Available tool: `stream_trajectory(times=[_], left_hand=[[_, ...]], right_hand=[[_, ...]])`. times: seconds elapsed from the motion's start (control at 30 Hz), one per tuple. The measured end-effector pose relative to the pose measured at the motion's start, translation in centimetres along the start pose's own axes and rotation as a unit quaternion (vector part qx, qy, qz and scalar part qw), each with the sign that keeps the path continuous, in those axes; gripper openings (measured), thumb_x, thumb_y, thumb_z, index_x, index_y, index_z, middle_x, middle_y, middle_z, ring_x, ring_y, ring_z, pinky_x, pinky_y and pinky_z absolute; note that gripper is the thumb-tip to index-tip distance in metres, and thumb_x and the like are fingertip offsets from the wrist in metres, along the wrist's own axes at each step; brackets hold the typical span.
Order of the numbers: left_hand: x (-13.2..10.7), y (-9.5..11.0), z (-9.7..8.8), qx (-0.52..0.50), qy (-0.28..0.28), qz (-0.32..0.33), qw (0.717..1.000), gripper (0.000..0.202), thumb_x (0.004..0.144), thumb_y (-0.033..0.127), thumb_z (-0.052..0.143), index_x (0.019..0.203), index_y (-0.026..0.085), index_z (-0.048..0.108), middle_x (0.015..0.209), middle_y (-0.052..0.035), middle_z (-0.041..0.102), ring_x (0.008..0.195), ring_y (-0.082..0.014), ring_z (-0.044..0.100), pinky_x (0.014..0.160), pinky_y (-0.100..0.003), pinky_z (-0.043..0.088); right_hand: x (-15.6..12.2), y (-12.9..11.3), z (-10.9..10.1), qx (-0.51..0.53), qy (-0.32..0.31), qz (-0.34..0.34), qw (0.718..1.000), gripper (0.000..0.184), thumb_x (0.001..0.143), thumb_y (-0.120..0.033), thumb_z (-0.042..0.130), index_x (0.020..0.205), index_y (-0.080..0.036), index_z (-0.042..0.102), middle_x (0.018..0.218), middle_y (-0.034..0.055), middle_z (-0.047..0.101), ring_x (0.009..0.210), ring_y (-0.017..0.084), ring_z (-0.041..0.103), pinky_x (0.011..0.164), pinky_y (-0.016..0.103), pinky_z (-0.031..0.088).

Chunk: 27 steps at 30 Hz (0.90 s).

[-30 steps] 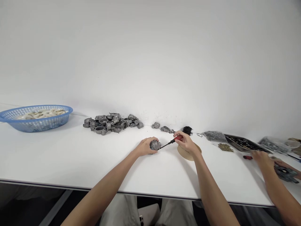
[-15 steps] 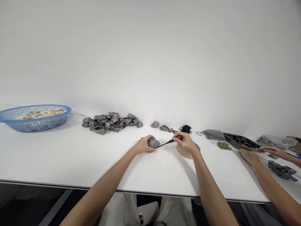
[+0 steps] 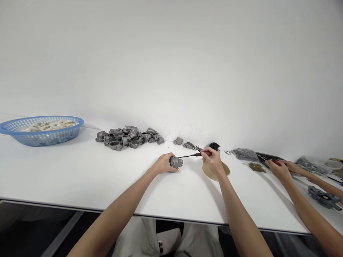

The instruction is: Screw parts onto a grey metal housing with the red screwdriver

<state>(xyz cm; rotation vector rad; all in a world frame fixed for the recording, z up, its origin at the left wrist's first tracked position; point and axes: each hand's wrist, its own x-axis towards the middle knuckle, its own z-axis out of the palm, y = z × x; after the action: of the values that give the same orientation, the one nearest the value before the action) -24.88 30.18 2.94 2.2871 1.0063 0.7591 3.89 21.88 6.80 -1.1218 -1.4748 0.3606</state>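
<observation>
A rounded, knobbly grey part (image 3: 176, 162), matt and apparently metal, sits above the white table, gripped between the left hand's (image 3: 163, 164) thumb and fingers. To its right, the right hand (image 3: 213, 160) pinches the red handle of a slim, dark-shafted screwdriver (image 3: 197, 154). Its tip now meets the part's far edge; half a second ago it pointed at the near side. A flat tan disc (image 3: 210, 173) lies beneath the right hand.

White table (image 3: 66, 175) against pale grey wall (image 3: 171, 64)

Matt, metallic-looking held part (image 3: 176, 162)
</observation>
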Motion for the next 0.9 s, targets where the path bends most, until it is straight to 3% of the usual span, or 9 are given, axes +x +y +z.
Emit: stream_trajectory(times=[0.6,0.9], left_hand=[[-0.1,1.1,-0.1,0.059,0.009,0.048,0.997,0.057,0.063,0.043,0.088,0.108,0.027,0.057,0.112,0.0022,0.069,0.1,-0.0256,0.064,0.081,-0.034,0.043],[-0.2,1.1,-0.1,0.077,0.01,0.043,0.996,0.057,0.063,0.044,0.088,0.11,0.03,0.058,0.115,0.0046,0.069,0.101,-0.0254,0.064,0.08,-0.033,0.042]], right_hand=[[-0.3,-1.0,1.2,0.011,-0.021,-0.009,1.0,0.024,0.089,-0.04,0.07,0.089,-0.016,0.065,0.067,0.0009,0.058,0.058,0.013,0.055,0.059,0.026,0.043],[0.0,-0.1,0.9,0.031,0.005,0.003,0.999,0.026,0.085,-0.042,0.073,0.088,-0.016,0.066,0.064,0.0013,0.057,0.056,0.013,0.054,0.053,0.026,0.04]])
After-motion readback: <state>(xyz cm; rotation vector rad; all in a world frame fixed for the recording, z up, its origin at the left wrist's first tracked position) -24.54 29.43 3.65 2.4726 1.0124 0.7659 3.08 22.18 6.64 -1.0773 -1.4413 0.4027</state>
